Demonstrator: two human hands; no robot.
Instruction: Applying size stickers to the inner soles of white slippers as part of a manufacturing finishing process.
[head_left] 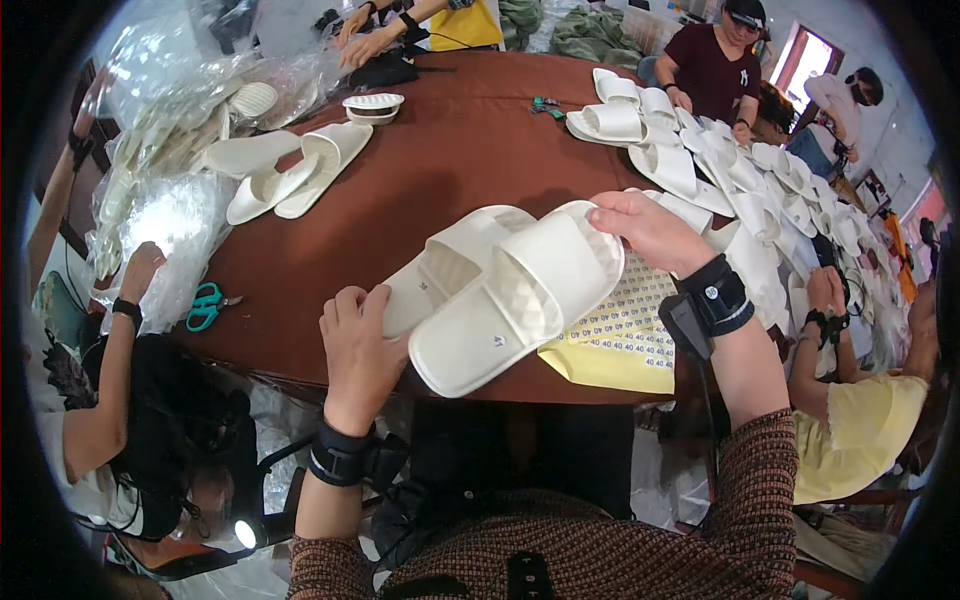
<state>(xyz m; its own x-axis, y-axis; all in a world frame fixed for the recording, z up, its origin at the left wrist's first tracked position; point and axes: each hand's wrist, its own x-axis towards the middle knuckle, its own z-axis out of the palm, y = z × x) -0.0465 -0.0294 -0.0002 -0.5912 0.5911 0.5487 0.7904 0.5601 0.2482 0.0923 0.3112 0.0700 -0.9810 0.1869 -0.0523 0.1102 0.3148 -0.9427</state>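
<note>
Slippers [505,295] in two hands.
The left hand [358,345] holds the heel end, the right hand [650,228] the toe end, above the brown table [440,170].

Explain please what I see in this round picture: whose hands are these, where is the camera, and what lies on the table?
The camera sits on a person's head and looks down, so the picture bends at its edges. The two forearms from below are that person's own. The left hand and right hand hold a pair of white slippers over a brown table. Beneath lies a yellow sticker sheet. More slippers are heaped on the right, teal scissors lie left. Other people work around.
</note>
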